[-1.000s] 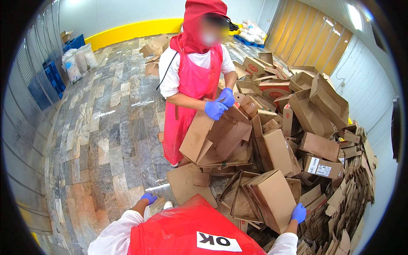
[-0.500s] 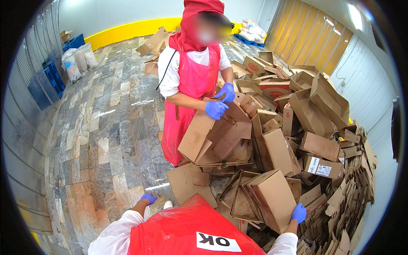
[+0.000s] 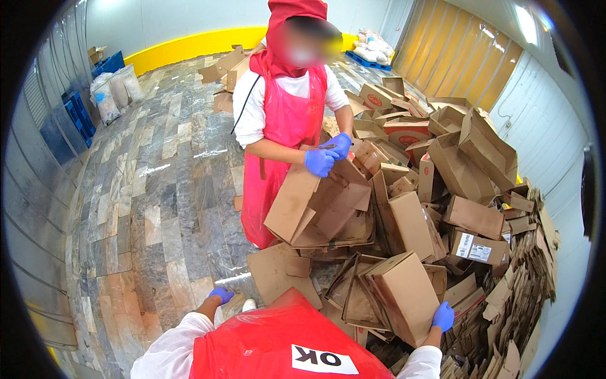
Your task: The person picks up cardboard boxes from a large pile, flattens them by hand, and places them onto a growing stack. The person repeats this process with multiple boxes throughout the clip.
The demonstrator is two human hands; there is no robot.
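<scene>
My right hand, in a blue glove, is closed on the right edge of an open brown cardboard box that stands tilted in the heap. My left hand, also gloved in blue, hangs low over the floor with its fingers curled in. Nothing shows in it. Across from me a person in a red hood and apron grips the upper edge of a large opened cardboard box with both blue-gloved hands. A flattened cardboard piece lies on the floor between us.
Many loose boxes are heaped on the right, beside a tall stack of flattened cardboard. More cardboard lies behind the co-worker. White sacks rest on a blue pallet at the back; filled bags stand far left on the tiled floor.
The co-worker's hands have shifted slightly along the box edge. A bit of another arm now shows behind the co-worker. My own hands have stayed where they were.
</scene>
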